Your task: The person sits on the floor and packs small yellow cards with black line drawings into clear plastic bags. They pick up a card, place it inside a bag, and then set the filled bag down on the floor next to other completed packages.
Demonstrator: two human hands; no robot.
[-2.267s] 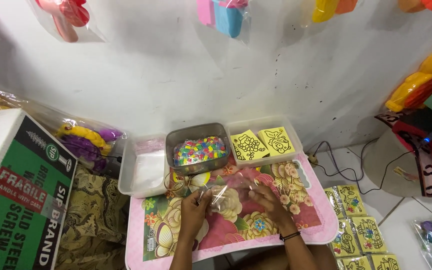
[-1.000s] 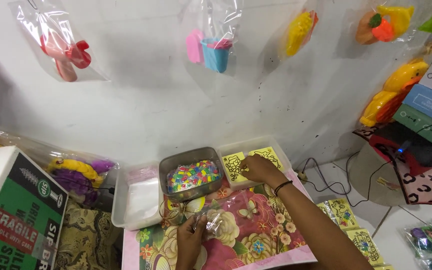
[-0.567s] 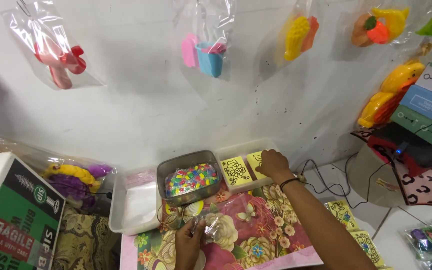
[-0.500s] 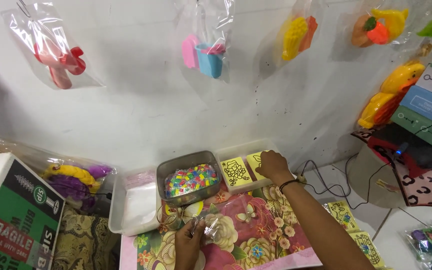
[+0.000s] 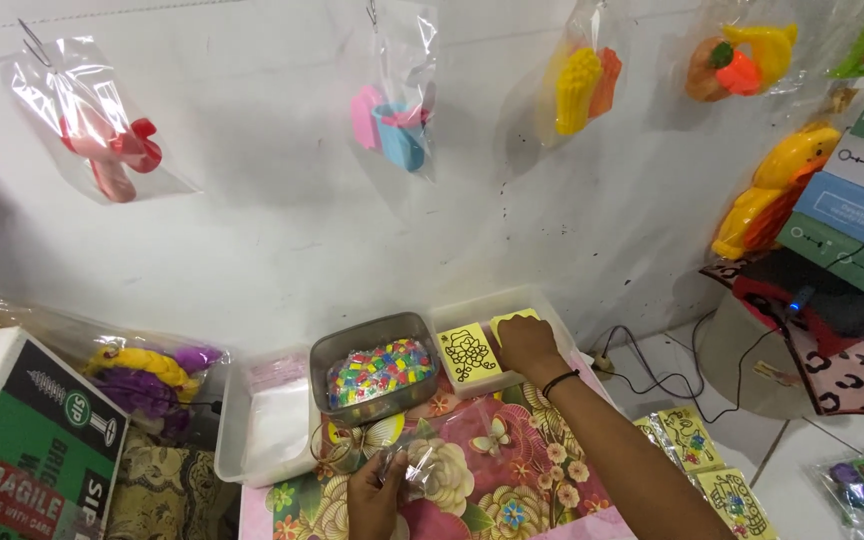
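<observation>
now the right hand (image 5: pixel 524 345) rests on the yellow pattern cards (image 5: pixel 468 353) in their white tray (image 5: pixel 552 312), having crossed from the floral mat (image 5: pixel 512 480) seconds ago, fingers flat on the stack; the left hand (image 5: pixel 374 497) still pinches a clear plastic bag (image 5: pixel 422 465) beside the tin of coloured beads (image 5: pixel 377 365).

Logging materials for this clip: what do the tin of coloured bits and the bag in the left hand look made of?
Tin: dull grey metal, judging by its brushed sheen. Bag: thin clear plastic film, crinkled and glinting in the left hand.
</observation>
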